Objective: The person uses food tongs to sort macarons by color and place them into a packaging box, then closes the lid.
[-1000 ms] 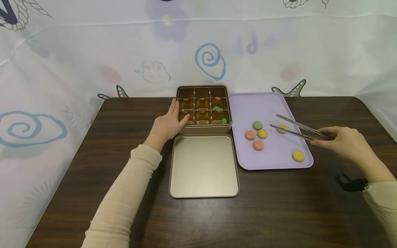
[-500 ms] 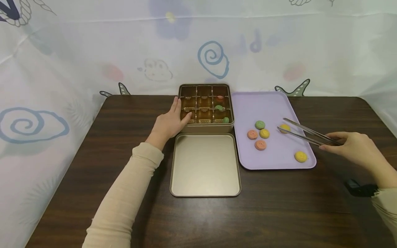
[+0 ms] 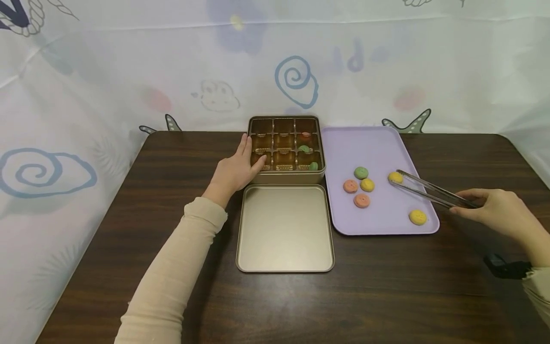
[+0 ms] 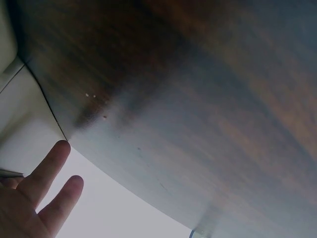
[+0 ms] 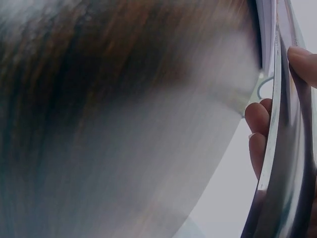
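Observation:
My right hand (image 3: 498, 210) holds metal tongs (image 3: 438, 195), thumb on one arm and fingers on the other. The tong tips straddle a yellow macaron (image 3: 395, 177) lying on the lilac tray (image 3: 361, 143). In the right wrist view the fingers pinch the shiny tongs (image 5: 292, 148). My left hand (image 3: 234, 169) rests with fairly straight fingers against the left side of a gold tin (image 3: 287, 178), thumb over its front left corner. Inside the tin is a brown insert of small compartments; its right column holds one reddish and two green pieces. The left wrist view shows extended fingers (image 4: 47, 173) beside the tin.
Also on the tray are a green macaron (image 3: 361, 173), two pink macarons (image 3: 362, 200) and two more yellow ones, one (image 3: 417, 217) near the front right corner. A flat gold lid (image 3: 285, 229) lies before the tin on the dark wooden table (image 3: 386, 286). A printed cloth hangs behind.
The tongs have shifted down and right with my right hand, and their tips have drawn closer together around the yellow macaron. My left hand stays at the tin; the view has tilted slightly.

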Tool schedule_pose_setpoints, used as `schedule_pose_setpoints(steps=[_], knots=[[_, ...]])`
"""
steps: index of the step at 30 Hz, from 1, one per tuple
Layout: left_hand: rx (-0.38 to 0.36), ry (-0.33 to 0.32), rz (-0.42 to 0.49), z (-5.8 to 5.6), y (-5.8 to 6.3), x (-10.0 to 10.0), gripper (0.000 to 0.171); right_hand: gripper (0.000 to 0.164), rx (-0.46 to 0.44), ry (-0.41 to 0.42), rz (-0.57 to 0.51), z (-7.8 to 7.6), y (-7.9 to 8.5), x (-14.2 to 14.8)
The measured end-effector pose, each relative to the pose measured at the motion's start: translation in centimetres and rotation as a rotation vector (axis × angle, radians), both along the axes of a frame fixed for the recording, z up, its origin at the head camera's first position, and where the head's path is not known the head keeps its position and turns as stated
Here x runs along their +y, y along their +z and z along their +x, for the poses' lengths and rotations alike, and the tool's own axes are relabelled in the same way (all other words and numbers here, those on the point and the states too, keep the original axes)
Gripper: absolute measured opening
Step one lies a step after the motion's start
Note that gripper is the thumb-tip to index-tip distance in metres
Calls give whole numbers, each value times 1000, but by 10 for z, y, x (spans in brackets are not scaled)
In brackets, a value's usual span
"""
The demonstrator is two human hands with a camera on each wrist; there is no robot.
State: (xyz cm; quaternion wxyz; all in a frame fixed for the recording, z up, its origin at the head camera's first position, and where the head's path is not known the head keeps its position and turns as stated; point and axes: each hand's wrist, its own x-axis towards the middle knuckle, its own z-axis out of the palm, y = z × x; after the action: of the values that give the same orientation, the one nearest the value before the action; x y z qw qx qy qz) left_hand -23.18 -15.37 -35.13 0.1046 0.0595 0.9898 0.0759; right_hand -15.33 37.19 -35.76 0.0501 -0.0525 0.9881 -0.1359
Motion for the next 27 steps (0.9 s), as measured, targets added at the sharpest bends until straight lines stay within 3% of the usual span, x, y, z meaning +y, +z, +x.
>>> schedule_pose_setpoints(steps=[16,27], knots=[[-12,3,-7,0,-1,0,79,58,51,-21,-17,-4,3,-7],[-8,3,-10,0,-1,0,79,53,107,-49,-78,-16,18,-30]])
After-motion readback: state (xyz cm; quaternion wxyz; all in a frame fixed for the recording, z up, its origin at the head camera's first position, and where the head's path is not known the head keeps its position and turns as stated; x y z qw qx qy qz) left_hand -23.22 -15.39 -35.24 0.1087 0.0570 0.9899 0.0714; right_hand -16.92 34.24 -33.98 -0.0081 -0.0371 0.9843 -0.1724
